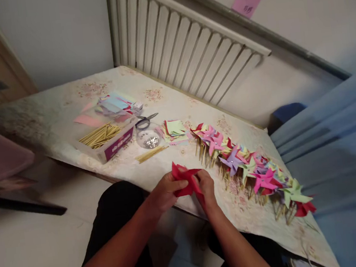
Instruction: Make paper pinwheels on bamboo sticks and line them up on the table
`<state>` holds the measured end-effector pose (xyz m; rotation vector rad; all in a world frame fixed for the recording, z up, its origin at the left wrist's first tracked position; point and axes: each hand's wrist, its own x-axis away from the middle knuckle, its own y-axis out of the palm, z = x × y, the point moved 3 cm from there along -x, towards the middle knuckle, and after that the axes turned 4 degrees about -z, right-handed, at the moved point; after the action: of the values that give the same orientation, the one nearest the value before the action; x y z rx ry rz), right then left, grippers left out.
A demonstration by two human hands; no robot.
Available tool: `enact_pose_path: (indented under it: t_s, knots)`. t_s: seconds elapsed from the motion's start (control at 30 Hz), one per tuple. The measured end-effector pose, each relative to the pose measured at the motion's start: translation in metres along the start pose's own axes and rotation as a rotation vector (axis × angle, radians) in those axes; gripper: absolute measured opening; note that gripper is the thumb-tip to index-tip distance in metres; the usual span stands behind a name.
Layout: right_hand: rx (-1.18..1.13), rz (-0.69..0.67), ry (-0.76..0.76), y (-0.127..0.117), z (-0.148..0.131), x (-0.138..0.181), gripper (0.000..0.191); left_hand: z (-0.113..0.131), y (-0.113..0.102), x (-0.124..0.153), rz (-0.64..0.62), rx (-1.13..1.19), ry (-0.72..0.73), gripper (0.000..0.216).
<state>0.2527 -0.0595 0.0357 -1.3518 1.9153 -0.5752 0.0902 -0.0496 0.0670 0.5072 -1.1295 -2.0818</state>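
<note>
A red paper pinwheel piece (185, 177) sits between both hands at the near edge of the table (64, 108). My left hand (164, 192) pinches its left side with closed fingers. My right hand (206, 184) grips its right side, fingers curled. Just right of my hands a long row of finished paper pinwheels (250, 166) in pink, purple, green and red lies along the table on wooden sticks.
A box of wooden sticks (107, 138), loose sticks (151, 153), a clear round dish of small silver bits (148, 138), scissors (145, 120) and stacks of coloured paper squares (174, 130) lie further left. A radiator (186, 41) stands behind; blue cloth (337, 140) at right.
</note>
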Motion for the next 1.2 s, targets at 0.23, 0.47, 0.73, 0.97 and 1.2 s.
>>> enact_pose_path:
  t_s: [0.23, 0.47, 0.73, 0.97, 1.2]
  knots:
    - [-0.529, 0.067, 0.431, -0.04, 0.025, 0.043, 0.024, -0.024, 0.002, 0.018, 0.104, 0.008, -0.036, 0.028]
    - [-0.804, 0.131, 0.468, -0.075, 0.006, 0.069, 0.027, -0.04, 0.031, 0.029, 0.085, -0.042, -0.064, 0.034]
    - [-0.899, 0.14, 0.392, -0.11, -0.021, 0.089, 0.034, -0.051, 0.054, 0.037, -0.061, -0.046, -0.121, 0.031]
    - [-0.941, 0.059, 0.389, -0.121, -0.037, 0.104, 0.038, -0.055, 0.063, 0.039, -0.171, -0.069, -0.144, 0.022]
    - [-0.945, -0.005, 0.414, -0.117, -0.047, 0.111, 0.035, -0.055, 0.07, 0.042, -0.2, -0.029, -0.115, 0.024]
